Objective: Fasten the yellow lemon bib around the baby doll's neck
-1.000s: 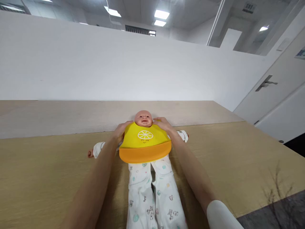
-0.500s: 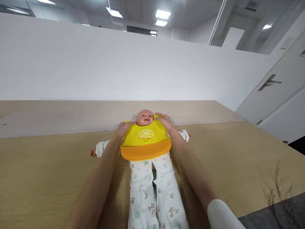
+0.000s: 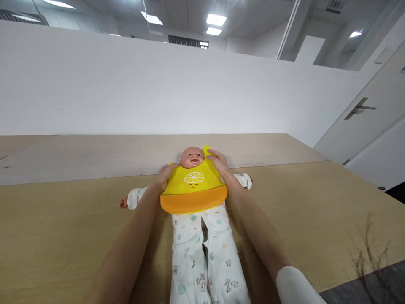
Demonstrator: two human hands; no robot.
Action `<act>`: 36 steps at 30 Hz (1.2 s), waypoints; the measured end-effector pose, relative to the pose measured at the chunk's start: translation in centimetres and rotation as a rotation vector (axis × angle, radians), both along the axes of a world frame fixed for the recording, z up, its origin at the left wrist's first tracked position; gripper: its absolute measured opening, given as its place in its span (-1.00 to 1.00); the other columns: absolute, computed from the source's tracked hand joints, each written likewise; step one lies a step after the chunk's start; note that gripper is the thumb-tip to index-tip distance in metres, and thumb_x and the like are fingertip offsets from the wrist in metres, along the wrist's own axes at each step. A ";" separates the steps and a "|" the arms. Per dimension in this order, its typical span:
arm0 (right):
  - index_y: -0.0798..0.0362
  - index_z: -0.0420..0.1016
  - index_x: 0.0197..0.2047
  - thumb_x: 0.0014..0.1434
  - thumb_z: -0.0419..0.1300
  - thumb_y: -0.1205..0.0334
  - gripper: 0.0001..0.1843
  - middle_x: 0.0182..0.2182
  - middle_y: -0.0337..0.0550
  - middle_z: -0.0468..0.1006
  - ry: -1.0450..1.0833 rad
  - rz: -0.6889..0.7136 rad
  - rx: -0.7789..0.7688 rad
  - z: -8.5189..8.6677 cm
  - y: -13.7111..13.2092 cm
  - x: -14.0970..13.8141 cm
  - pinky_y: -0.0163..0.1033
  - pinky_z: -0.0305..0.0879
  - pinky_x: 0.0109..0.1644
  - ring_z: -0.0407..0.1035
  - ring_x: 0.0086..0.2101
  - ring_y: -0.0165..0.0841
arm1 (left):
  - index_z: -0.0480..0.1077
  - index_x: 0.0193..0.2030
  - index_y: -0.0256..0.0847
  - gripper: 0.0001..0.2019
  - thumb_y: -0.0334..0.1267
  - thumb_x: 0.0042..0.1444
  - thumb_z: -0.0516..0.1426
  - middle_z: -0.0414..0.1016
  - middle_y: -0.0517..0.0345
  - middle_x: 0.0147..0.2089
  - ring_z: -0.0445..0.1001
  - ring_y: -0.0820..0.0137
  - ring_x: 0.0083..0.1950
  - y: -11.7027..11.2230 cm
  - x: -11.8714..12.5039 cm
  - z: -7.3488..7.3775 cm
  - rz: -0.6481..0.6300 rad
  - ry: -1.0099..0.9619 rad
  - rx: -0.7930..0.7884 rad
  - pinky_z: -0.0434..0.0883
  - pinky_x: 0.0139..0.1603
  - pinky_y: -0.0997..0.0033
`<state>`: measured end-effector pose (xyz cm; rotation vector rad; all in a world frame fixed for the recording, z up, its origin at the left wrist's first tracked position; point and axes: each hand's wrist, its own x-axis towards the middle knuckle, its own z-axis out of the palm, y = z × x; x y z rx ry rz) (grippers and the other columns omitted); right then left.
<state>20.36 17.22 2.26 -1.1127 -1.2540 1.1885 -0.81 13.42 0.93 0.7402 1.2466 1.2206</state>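
A baby doll (image 3: 191, 157) lies on its back in white printed clothes (image 3: 218, 253), arms spread to both sides. Over its chest is a yellow bib (image 3: 177, 181) with a white citrus slice, a small smiling face and an orange catch pocket (image 3: 193, 200). My left hand (image 3: 165, 174) grips the bib's upper left edge beside the doll's neck; some of its fingers are hidden. At the upper right side, my right hand (image 3: 218, 162) has thumb and fingers on the bib's strap, whose tip sticks up beside the doll's head.
The doll rests on a wooden table (image 3: 79, 228) with a paler strip (image 3: 95, 156) along its back. Behind stands a white wall (image 3: 142, 88) with glass above. A door with a metal handle (image 3: 359, 108) is at the right. Dark floor shows at lower right.
The bib's right strap tip now stands higher beside the doll's head. Its left strap end shows less above my left hand, which has shifted slightly. The doll stays in place.
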 end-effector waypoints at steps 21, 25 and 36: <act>0.05 0.32 0.20 -0.06 0.27 0.33 -0.30 -0.01 0.02 0.51 -0.423 0.004 -0.162 -2.1 1.0 0.5 -0.14 0.39 -0.03 0.47 -0.11 -0.17 | 0.45 -0.34 -0.27 -0.84 -0.30 -0.13 0.22 0.56 0.12 -0.46 0.54 0.28 -0.46 0.3 -0.3 -0.7 -0.094 -0.115 -0.069 0.49 -0.40 0.35; 0.05 0.21 0.27 -0.09 0.25 0.28 -0.19 -0.21 -0.05 0.57 -0.226 0.114 -0.258 -3.3 1.4 0.2 -0.20 0.41 -0.34 0.50 -0.36 -0.22 | 0.47 -0.33 -0.29 -0.84 -0.26 -0.04 0.15 0.58 0.04 -0.44 0.55 0.25 -0.46 0.1 -0.2 -0.6 -0.142 -0.188 -0.087 0.50 -0.38 0.30; 0.11 0.40 -0.22 -0.19 0.20 0.34 -0.64 -0.47 -0.21 0.51 0.064 0.201 -0.263 -3.3 1.3 0.3 -0.31 0.33 -0.42 0.41 -0.47 -0.32 | 0.46 -0.25 -0.25 -0.80 -0.28 -0.07 0.15 0.60 0.09 -0.34 0.58 0.23 -0.29 1.0 -0.9 -1.6 -0.144 -0.316 0.140 0.50 -0.18 0.29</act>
